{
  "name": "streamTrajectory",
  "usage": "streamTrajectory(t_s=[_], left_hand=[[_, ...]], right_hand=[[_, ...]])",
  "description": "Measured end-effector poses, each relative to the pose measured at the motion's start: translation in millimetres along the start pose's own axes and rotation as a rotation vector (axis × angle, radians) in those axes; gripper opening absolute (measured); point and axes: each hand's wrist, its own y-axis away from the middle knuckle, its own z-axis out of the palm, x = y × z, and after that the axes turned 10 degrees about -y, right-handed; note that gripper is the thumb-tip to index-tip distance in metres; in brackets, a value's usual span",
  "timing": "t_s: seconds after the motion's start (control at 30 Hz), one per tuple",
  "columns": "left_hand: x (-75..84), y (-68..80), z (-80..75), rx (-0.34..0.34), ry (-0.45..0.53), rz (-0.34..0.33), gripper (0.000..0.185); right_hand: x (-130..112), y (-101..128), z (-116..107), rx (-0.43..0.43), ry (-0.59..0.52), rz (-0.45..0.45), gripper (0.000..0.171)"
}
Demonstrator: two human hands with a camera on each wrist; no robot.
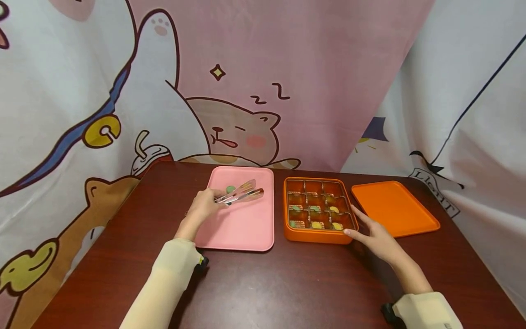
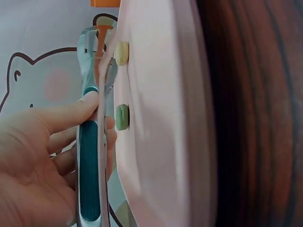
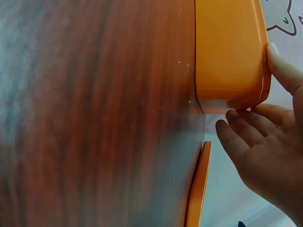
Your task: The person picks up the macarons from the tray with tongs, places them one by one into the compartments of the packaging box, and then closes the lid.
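My left hand (image 1: 204,205) grips metal tongs with a teal handle (image 1: 240,192) (image 2: 89,156) over the pink tray (image 1: 242,228). The tong tips hang just above a small green round piece (image 1: 230,188) (image 2: 122,117). A pale yellow piece (image 2: 122,53) also lies on the pink tray (image 2: 161,118), close to the tong tips. My right hand (image 1: 370,230) (image 3: 265,156) rests with straight fingers against the near right corner of the orange compartment box (image 1: 316,235) (image 3: 229,47). Several small green and yellow pieces lie in the box's front and middle cells.
The box's flat orange lid (image 1: 392,208) (image 3: 199,189) lies to the right of it on the dark wooden table (image 1: 287,283). A cartoon-print curtain hangs close behind the table and on both sides.
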Motion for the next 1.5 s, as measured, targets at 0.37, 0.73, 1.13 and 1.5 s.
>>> streamTrajectory(t_s=[0.37, 0.73, 1.13, 1.5], left_hand=[[-6.6, -1.5, 5.4, -0.039, -0.015, -0.028, 0.034], [-3.3, -1.0, 6.5, -0.019, -0.012, -0.083, 0.019], [-3.1, -2.0, 7.5, -0.004, 0.002, -0.090, 0.019], [-1.5, -2.4, 3.9, 0.030, 0.017, -0.062, 0.019]], right_hand=[[0.9, 2.0, 1.9, 0.011, 0.010, -0.006, 0.087], [0.9, 0.7, 2.8, 0.011, 0.015, -0.001, 0.087], [0.3, 0.7, 1.4, 0.010, 0.012, -0.002, 0.087], [-1.4, 0.2, -1.1, 0.001, 0.010, -0.004, 0.086]])
